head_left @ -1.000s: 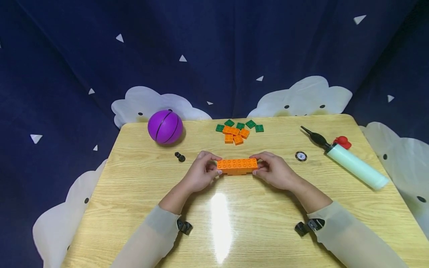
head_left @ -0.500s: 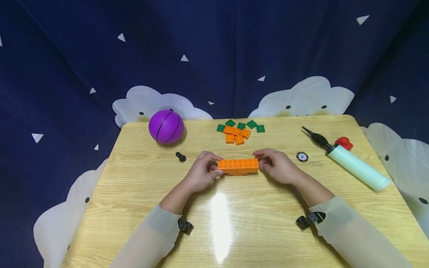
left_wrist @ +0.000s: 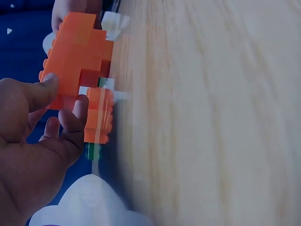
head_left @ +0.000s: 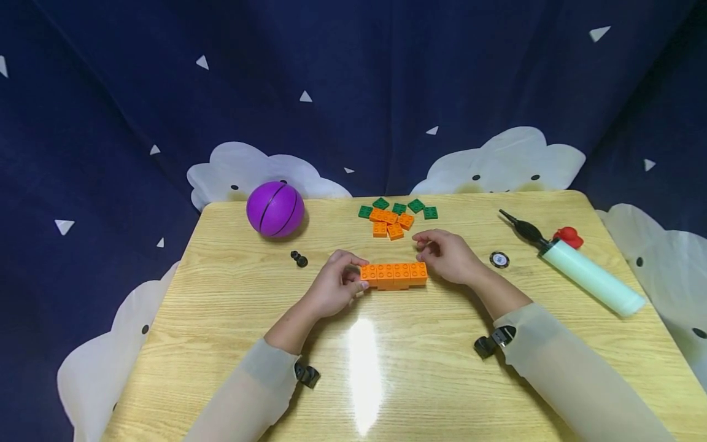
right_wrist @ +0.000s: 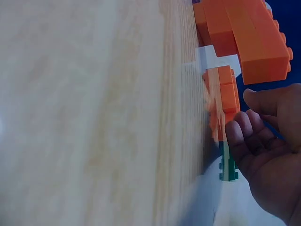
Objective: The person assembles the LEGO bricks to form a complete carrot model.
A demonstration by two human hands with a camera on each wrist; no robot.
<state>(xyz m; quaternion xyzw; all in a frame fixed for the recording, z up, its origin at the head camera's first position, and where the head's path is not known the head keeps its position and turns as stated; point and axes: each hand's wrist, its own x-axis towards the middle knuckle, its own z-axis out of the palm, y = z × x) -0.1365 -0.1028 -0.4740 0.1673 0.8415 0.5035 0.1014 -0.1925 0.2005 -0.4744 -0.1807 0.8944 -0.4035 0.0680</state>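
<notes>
Glossy wood-grain table [head_left: 442,344] — orange bricks [head_left: 394,274] probably smooth plastic.

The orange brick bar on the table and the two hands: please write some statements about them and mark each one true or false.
1. The left hand holds one end of the orange brick bar. True.
2. The right hand grips the bar's other end. False: it is off the bar, between it and the pile of loose bricks.
3. The purple ball lies to the right of the pump. False: the ball is at the far left, the pump at the right.
4. The loose pile has green and orange bricks. True.
5. The bar rests on the table. True.
</notes>
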